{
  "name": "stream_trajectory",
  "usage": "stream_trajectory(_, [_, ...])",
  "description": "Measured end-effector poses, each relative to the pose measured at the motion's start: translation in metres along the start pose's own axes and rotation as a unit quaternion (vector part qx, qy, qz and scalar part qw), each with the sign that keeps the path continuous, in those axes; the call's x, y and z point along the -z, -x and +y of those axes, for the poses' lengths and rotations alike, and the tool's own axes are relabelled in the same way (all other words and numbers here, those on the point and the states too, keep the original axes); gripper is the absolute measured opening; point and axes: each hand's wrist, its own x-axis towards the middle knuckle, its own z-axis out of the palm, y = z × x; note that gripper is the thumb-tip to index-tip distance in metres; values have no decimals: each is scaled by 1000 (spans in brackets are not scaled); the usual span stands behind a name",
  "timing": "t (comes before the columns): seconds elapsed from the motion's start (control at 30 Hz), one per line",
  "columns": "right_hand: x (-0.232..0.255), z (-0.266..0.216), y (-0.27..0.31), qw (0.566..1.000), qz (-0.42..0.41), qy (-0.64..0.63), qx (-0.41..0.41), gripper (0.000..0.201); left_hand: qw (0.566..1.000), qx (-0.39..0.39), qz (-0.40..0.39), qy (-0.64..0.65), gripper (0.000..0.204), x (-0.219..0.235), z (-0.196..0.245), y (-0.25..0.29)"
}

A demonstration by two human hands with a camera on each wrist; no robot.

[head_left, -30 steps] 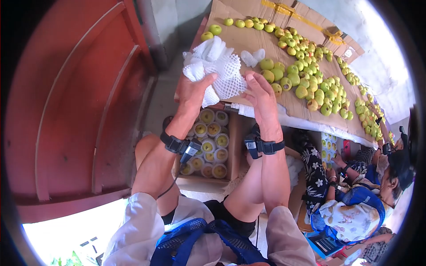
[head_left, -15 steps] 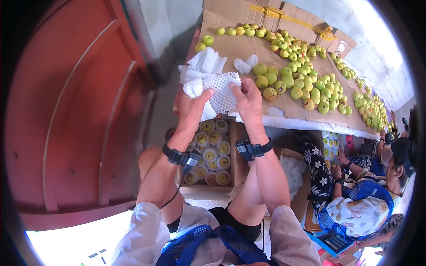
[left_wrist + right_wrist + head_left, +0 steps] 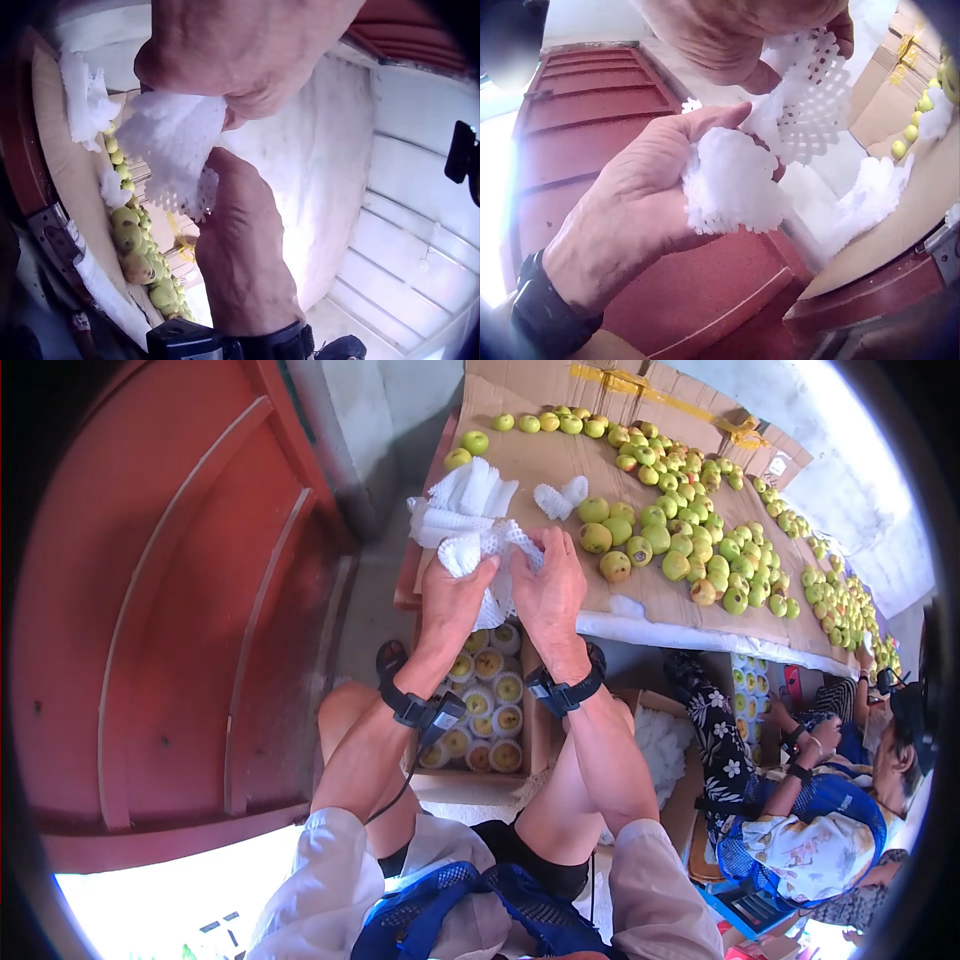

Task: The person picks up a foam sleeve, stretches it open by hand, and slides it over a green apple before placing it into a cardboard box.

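My left hand [image 3: 452, 600] grips a folded wad of white foam fruit nets [image 3: 735, 184] against its palm, thumb on top. With thumb and fingers, my right hand [image 3: 550, 588] pinches the stretched mesh of one foam net [image 3: 817, 101] that hangs between the two hands. Both hands are close together over the table's near left corner. Behind them lies a loose pile of foam nets [image 3: 472, 490], and a smaller foam net [image 3: 562, 497] rests to its right, beside the green-yellow apples [image 3: 655, 538]. Part of the net is hidden behind my right fingers.
Cardboard [image 3: 530, 465] covers the table under the many apples. Below stands a carton [image 3: 537, 745] of apples in foam nets, with a second carton holding white foam [image 3: 660, 745]. A red door [image 3: 170, 610] is on the left; another person [image 3: 810, 820] sits at right.
My right hand first came in from open fingers to pinch the mesh, then moved closer to my left hand. The spread net is now gathered narrower, and the held wad has parted from the pile.
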Motion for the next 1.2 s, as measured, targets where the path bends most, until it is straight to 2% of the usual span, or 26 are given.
stream_trajectory(0.23, [-2,-5,2,999,2,-47,-21,24,998,-37,23,-36,29,-4,6,1])
stream_trajectory(0.3, [0,-6,1,999,0,-46,-21,24,999,-21,12,-33,28,-3,-1,-2])
stream_trajectory(0.4, [-1,-7,2,999,9,-40,10,22,1000,-19,11,-9,21,-2,-8,-6])
stream_trajectory(0.63, [4,-13,5,999,-12,-29,19,22,999,-38,-2,0,12,1,-10,-6])
stream_trajectory(0.73, [2,-11,9,999,-19,-27,28,23,998,-28,-35,41,16,4,-9,-7])
stream_trajectory(0.83, [2,-12,12,999,-29,-28,34,24,998,14,-44,50,31,6,-1,-5])
stream_trajectory(0.93, [-3,-9,18,998,-35,-20,44,25,994,-2,-40,102,35,4,-8,-8])
stream_trajectory(1.03, [-4,-9,22,997,-46,-13,53,28,995,18,-1,99,34,4,-18,-12])
stream_trajectory(1.13, [-1,-12,24,996,-63,-29,60,32,988,32,20,152,33,7,-27,-17])
stream_trajectory(1.2, [2,-15,25,995,-71,-52,56,34,985,66,20,158,36,14,-29,-23])
